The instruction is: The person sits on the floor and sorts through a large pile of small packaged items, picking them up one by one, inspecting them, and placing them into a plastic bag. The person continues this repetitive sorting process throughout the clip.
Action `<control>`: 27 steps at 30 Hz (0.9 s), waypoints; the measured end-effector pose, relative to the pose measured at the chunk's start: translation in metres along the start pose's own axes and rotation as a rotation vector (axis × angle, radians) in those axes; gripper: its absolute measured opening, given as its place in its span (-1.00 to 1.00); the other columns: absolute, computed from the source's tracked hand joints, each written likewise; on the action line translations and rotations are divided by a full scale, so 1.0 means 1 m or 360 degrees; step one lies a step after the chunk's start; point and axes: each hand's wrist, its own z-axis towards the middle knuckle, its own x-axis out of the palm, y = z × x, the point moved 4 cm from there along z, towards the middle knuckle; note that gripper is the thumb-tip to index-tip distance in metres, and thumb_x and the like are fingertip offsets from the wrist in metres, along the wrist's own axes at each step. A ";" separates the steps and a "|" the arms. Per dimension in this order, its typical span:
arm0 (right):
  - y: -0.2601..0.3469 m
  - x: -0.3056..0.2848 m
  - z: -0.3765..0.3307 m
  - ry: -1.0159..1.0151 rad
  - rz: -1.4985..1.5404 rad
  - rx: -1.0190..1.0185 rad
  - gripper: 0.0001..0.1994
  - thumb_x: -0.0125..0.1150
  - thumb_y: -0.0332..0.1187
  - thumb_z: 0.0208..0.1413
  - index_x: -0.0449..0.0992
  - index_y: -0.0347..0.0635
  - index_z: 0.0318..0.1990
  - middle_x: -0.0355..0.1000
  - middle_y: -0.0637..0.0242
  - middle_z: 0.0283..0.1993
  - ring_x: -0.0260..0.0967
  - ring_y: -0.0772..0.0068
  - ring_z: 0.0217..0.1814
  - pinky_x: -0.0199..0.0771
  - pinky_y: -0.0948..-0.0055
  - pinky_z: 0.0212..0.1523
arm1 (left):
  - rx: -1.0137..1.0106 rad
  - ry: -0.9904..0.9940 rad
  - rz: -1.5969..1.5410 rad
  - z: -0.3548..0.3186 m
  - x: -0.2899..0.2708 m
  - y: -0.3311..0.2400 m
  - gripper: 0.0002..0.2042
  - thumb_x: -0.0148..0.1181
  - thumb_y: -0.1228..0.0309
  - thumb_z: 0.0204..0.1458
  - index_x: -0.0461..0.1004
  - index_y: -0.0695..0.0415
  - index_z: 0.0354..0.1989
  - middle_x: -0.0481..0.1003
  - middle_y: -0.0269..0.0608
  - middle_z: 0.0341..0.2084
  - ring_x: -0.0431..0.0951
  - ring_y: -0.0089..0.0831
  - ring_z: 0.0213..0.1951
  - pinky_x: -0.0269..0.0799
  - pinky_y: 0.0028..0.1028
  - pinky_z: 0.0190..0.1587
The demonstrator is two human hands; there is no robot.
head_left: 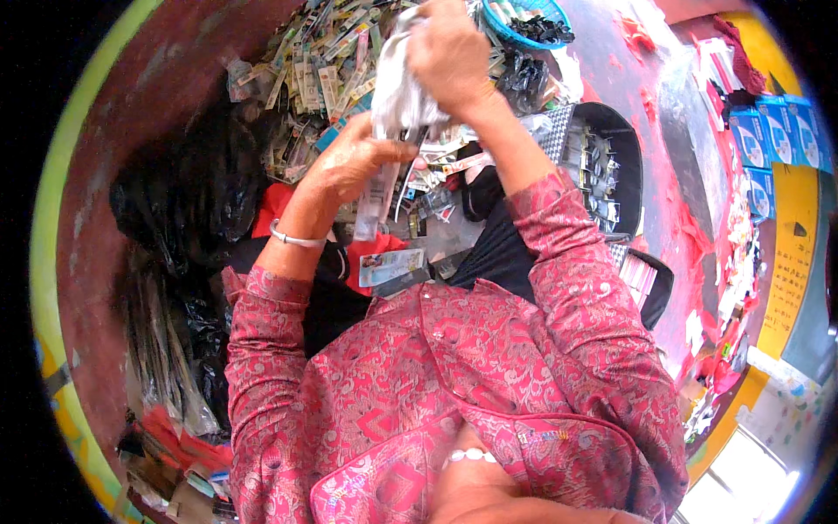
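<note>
My left hand (353, 162) grips the lower end of a bundle of clear plastic packets (397, 96), with a silver bangle on that wrist. My right hand (449, 52) is closed on the top of the same bundle, higher up and farther from me. A long narrow packet (374, 205) hangs down from the bundle below my left hand. Under both hands lies a heap of small carded packets (319, 74) on the floor. A flat card packet (390, 265) rests on my lap.
A blue basket (515, 35) with dark items stands beyond my right hand. A black open case (624, 157) with rows of small items sits at the right. Black plastic bags (188, 201) lie at the left. Blue boxes (768, 140) are at the far right.
</note>
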 end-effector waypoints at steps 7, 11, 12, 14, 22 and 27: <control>-0.047 -0.035 0.022 0.0056 0.0684 0.0983 -0.80 0.05 -0.33 -0.17 0.39 -0.26 -0.40 0.33 0.06 -0.48 0.33 0.10 -0.47 0.34 0.34 -0.44 | -0.0123 -0.0057 -0.0638 0.002 -0.012 -0.005 -0.61 0.06 0.62 -0.20 0.24 0.31 -0.10 0.44 -0.07 -0.30 0.48 -0.44 -0.42 0.48 -0.49 -0.35; 0.012 -0.012 -0.002 0.0474 0.0578 0.0241 -0.74 0.15 -0.21 -0.23 0.41 -0.13 -0.36 0.33 0.21 -0.33 0.34 0.15 -0.37 0.38 0.36 -0.34 | -0.0074 -0.0191 -0.0589 0.006 -0.010 -0.006 -0.67 0.06 0.62 -0.21 0.28 0.28 -0.17 0.44 -0.12 -0.34 0.48 -0.45 -0.42 0.45 -0.53 -0.38; 0.030 -0.003 -0.011 0.0502 0.0508 -0.0026 -0.74 0.14 -0.22 -0.23 0.40 -0.11 -0.35 0.32 0.23 -0.33 0.34 0.15 -0.36 0.37 0.35 -0.31 | -0.0020 -0.0247 -0.0566 0.004 -0.014 -0.006 -0.68 0.06 0.63 -0.22 0.30 0.28 -0.20 0.44 -0.15 -0.37 0.48 -0.44 -0.43 0.45 -0.51 -0.39; 0.042 0.005 -0.020 0.0431 0.0473 -0.0293 -0.78 0.13 -0.30 -0.19 0.40 -0.14 -0.33 0.32 0.21 -0.36 0.32 0.16 -0.32 0.35 0.40 -0.31 | 0.0027 -0.0334 -0.0461 0.004 -0.021 -0.001 -0.72 0.08 0.65 -0.24 0.33 0.25 -0.25 0.43 -0.24 -0.44 0.48 -0.45 -0.44 0.44 -0.52 -0.41; -0.042 -0.007 0.011 -0.0222 -0.0119 0.0282 -0.82 0.12 -0.36 -0.20 0.40 -0.28 -0.43 0.37 0.06 -0.45 0.33 0.07 -0.38 0.32 0.32 -0.33 | 0.0030 -0.0265 -0.0509 -0.001 -0.012 -0.010 -0.67 0.06 0.62 -0.22 0.32 0.27 -0.18 0.45 -0.19 -0.36 0.46 -0.48 -0.40 0.43 -0.52 -0.40; -0.041 -0.001 0.004 0.0075 0.0736 0.0927 -0.74 0.16 -0.31 -0.23 0.43 -0.37 -0.42 0.41 0.11 -0.49 0.37 0.39 -0.44 0.35 0.45 -0.35 | -0.0109 -0.0477 -0.0651 0.014 -0.029 0.006 -0.73 -0.03 0.65 -0.16 0.32 0.28 -0.20 0.45 -0.09 -0.31 0.46 -0.43 -0.41 0.43 -0.46 -0.36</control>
